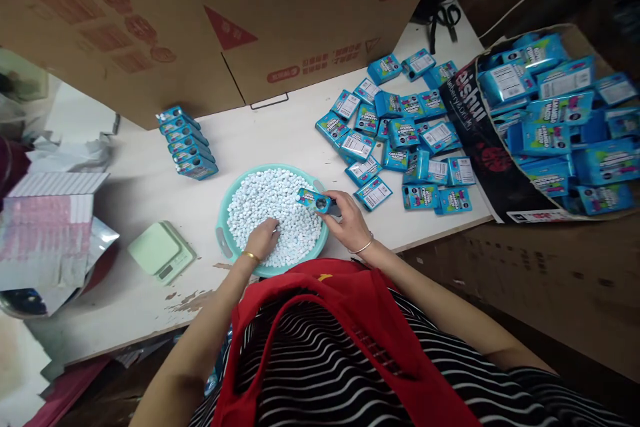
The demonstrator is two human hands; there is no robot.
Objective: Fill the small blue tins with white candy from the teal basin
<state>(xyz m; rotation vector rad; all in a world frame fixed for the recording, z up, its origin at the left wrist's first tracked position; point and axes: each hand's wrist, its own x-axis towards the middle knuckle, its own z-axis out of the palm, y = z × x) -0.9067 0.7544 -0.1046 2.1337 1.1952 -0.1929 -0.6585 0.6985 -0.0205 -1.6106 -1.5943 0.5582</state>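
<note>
A turquoise basin (223, 217) full of small white candies (270, 197) stands at the table's front edge. My left hand (263, 238) reaches into the candies with its fingers curled down; whatever is between the fingertips is hidden. Above the basin's right side, my right hand (349, 221) grips a small blue candy box (315, 200) by its end, thumb and fingers closed around it. A dark round spot shows on the box near my fingers. To the left, a short row of similar blue boxes (186, 143) stands packed together.
Many blue boxes (397, 140) lie loosely piled right of the basin. An open carton (495, 193) holds more of them. A pale green scale (163, 252) sits at left, beside stacked flat cardboard (47, 233). Behind stands a large brown carton (175, 33); black scissors (445, 20) lie at back right.
</note>
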